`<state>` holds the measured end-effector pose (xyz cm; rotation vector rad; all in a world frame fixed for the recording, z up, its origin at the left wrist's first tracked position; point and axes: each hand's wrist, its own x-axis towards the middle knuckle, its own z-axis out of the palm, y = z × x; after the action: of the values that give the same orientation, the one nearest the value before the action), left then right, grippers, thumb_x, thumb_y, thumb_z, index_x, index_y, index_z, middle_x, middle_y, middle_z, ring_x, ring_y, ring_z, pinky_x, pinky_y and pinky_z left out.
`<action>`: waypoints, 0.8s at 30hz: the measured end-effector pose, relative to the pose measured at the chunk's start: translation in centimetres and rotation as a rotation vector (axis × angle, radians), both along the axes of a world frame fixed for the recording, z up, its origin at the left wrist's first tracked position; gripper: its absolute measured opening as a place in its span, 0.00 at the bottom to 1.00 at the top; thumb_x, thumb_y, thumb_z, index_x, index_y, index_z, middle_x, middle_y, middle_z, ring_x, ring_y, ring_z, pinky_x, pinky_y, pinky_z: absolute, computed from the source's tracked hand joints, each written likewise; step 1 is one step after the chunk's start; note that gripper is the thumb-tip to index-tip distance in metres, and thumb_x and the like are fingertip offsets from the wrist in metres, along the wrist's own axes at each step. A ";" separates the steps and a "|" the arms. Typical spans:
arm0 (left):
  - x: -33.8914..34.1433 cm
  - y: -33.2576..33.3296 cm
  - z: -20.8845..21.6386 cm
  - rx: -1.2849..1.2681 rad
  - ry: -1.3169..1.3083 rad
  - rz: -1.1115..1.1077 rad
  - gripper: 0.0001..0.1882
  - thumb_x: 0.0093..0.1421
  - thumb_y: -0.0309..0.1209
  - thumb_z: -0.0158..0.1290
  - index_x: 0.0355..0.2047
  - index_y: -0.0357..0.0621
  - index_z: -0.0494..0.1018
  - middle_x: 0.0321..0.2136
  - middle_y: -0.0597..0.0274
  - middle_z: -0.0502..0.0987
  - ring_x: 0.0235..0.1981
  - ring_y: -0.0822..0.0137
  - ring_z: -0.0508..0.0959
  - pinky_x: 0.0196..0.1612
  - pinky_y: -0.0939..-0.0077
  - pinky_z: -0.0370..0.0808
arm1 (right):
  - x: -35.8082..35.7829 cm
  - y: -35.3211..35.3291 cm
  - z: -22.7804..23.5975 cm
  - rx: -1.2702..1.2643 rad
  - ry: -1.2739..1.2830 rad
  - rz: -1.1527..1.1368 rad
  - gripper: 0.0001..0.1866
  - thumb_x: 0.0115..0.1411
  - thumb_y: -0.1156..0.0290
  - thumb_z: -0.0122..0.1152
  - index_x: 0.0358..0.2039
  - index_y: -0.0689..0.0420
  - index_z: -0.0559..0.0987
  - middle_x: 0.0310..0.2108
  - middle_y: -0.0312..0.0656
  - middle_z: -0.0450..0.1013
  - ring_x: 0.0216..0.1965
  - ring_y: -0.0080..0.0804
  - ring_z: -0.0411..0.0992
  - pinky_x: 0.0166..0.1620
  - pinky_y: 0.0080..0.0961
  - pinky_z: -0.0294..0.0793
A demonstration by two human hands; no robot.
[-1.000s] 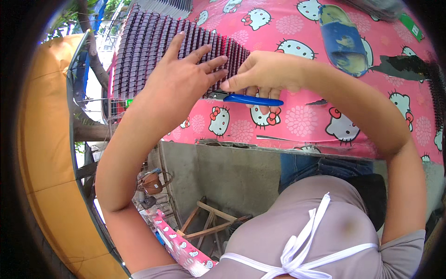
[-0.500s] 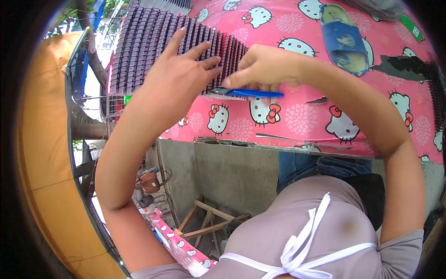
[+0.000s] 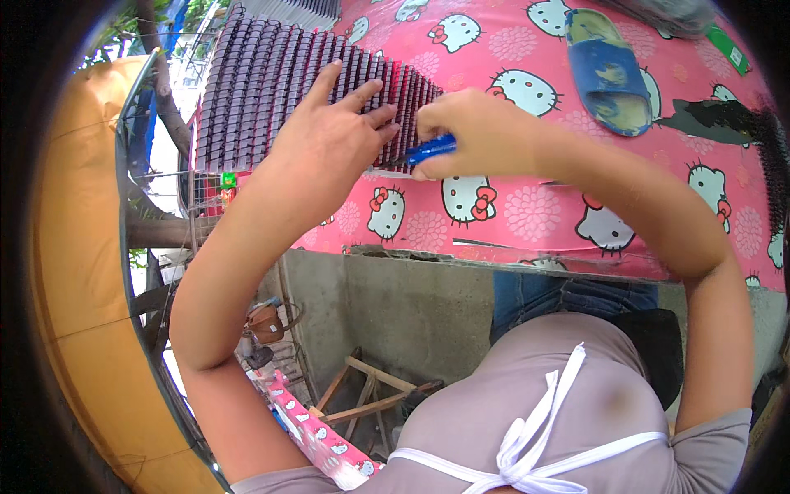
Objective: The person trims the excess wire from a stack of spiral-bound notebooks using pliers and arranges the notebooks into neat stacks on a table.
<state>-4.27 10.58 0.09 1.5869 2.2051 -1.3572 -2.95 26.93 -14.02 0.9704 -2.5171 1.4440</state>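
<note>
A long fanned row of spiral-bound notebooks (image 3: 247, 90) lies on the table, their dark coils side by side in tight lines. My left hand (image 3: 333, 136) rests on the row with its fingers spread, pressing nothing between them. In my right hand (image 3: 485, 136) is a pair of blue-handled pliers (image 3: 431, 150), gripped with the fingers curled round the handles. The dark tip of the pliers reaches the near edge of the notebooks, just right of my left hand. My left hand and wrist hide part of the row, and whether the jaws touch a coil is too small to tell.
A pink patterned cover (image 3: 535, 210) lies over the table, torn along its front edge. A worn blue slipper (image 3: 611, 74) sits on it at the far right. More stacked notebooks (image 3: 300, 10) lie at the back left. A wire rack (image 3: 204, 193) stands at the table's left edge.
The pliers have turned from lying sideways to pointing into the notebooks' near edge, and my right hand has closed round their handles. My left hand has shifted slightly right and nearer.
</note>
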 end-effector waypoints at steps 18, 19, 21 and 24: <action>0.4 0.9 -0.5 -0.072 -0.012 0.091 0.28 0.53 0.24 0.48 0.56 0.51 0.69 0.59 0.70 0.67 0.64 0.65 0.59 0.67 0.48 0.46 | 1.4 -0.4 -1.3 0.107 0.317 -0.152 0.24 0.48 0.52 0.67 0.35 0.61 0.77 0.32 0.49 0.74 0.35 0.45 0.75 0.37 0.39 0.73; 0.4 0.9 -0.5 -0.071 -0.012 0.089 0.28 0.53 0.24 0.48 0.56 0.51 0.69 0.59 0.70 0.67 0.64 0.65 0.59 0.67 0.49 0.46 | 1.0 -0.1 -1.1 0.053 0.067 -0.053 0.22 0.48 0.54 0.67 0.32 0.61 0.77 0.29 0.48 0.74 0.32 0.42 0.75 0.33 0.37 0.72; 0.0 0.4 -0.7 -0.056 -0.014 0.048 0.25 0.54 0.27 0.50 0.54 0.50 0.71 0.58 0.69 0.68 0.64 0.65 0.61 0.67 0.48 0.47 | -0.4 0.5 0.4 0.049 -0.348 0.106 0.21 0.50 0.55 0.67 0.25 0.64 0.78 0.19 0.46 0.73 0.21 0.36 0.75 0.25 0.32 0.71; -0.2 0.1 -1.2 -0.028 -0.012 0.020 0.25 0.55 0.29 0.52 0.56 0.50 0.70 0.60 0.69 0.66 0.64 0.65 0.61 0.66 0.47 0.46 | -0.5 1.2 2.7 -0.088 -0.987 0.170 0.24 0.51 0.53 0.65 0.28 0.66 0.78 0.17 0.45 0.72 0.21 0.34 0.75 0.25 0.30 0.72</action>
<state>-4.42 10.71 -1.07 1.5558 2.1786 -1.3634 -3.46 28.17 -11.28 0.5074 -2.9349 2.5432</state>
